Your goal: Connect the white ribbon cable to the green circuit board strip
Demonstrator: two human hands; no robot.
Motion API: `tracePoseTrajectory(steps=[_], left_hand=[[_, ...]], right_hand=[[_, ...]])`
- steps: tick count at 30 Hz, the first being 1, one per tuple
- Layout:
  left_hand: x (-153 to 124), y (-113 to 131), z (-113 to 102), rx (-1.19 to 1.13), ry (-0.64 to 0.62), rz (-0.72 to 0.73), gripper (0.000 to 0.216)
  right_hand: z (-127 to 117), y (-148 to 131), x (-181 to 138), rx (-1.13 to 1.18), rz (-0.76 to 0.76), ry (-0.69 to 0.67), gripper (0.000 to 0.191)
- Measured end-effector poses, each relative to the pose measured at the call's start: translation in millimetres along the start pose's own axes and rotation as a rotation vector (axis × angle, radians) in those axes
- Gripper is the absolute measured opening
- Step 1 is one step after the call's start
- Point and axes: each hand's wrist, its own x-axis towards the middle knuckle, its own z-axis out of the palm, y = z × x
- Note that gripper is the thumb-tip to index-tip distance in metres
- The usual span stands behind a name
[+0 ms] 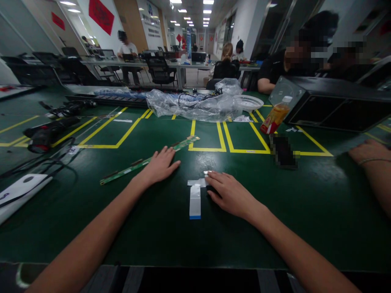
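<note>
On the green table, my left hand (pixel 164 163) lies palm down with its fingers spread. It covers part of a long, narrow green circuit board (pixel 131 169), which slants up to the right and shows on both sides of the hand. My right hand (pixel 230 193) also rests palm down, fingers stretched out. Its fingertips lie over the right end of a T-shaped white flat ribbon cable (pixel 195 201) with a blue tip toward me. A small silvery end shows just beyond the fingers; what lies under the palm is hidden.
Yellow tape outlines mark the green table (pixel 152 240). Clear plastic wrap (pixel 195 108), a white basket (pixel 249 102), a drink bottle (pixel 276 116), a phone (pixel 283 151) and a black case (pixel 332 103) stand beyond. Another person's hand (pixel 369 152) is at right; cables and a white device (pixel 23 193) lie left.
</note>
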Motion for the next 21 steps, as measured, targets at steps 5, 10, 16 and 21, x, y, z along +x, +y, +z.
tracePoseTrajectory(steps=[5, 10, 16, 21], left_hand=[[-18, 74, 2, -0.112, -0.105, 0.48, 0.068], [-24, 78, -1, -0.137, -0.146, 0.594, 0.064], [-22, 73, -1, -0.129, -0.144, 0.608, 0.065], [-24, 76, -2, -0.132, -0.149, 0.599, 0.066]], right_hand=[[2, -9, 0, -0.027, -0.018, 0.005, 0.045], [5, -18, 1, -0.047, 0.036, 0.012, 0.047], [11, -27, 3, -0.081, 0.1, 0.02, 0.047], [10, -31, 4, -0.138, 0.133, 0.017, 0.047]])
